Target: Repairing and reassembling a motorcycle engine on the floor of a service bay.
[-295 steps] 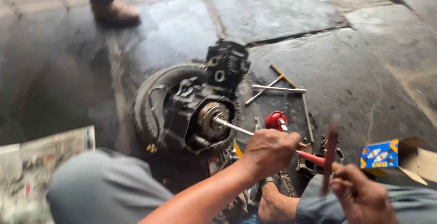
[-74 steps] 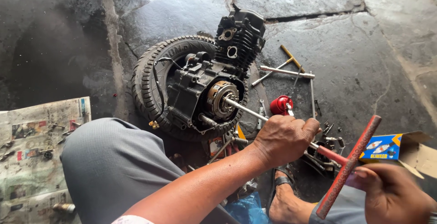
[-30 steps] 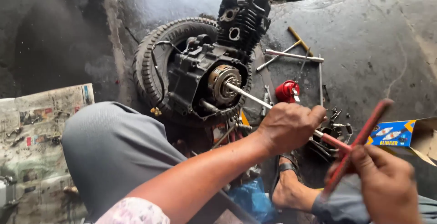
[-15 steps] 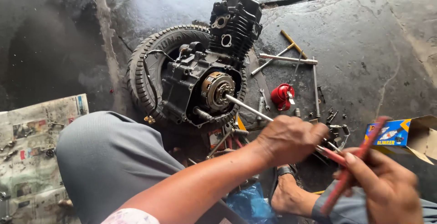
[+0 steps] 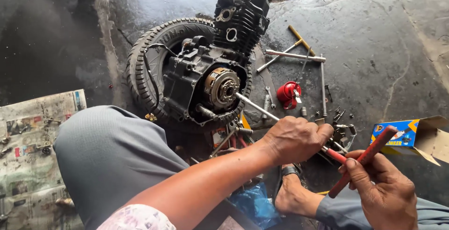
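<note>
A black motorcycle engine [image 5: 210, 66] lies on a tyre [image 5: 149, 57] on the stone floor, its round clutch hub [image 5: 220, 87] facing me. My left hand [image 5: 294, 139] grips a long metal rod tool [image 5: 255, 106] with a red handle; the rod's tip rests at the hub. My right hand [image 5: 381, 190] holds a red-handled bar [image 5: 362, 160] raised at a slant, close behind the rod's red handle end [image 5: 336, 155].
A red oil can [image 5: 289, 93], long bolts and rods [image 5: 294, 56] and small parts lie right of the engine. A blue and orange cardboard box [image 5: 414, 134] sits at the right. Newspaper [image 5: 28, 141] with small parts lies left of my grey-trousered knee [image 5: 112, 160].
My right hand has brought the red bar down and closer to the end of the rod. The left hand keeps the rod on the hub; the view shifted slightly.
</note>
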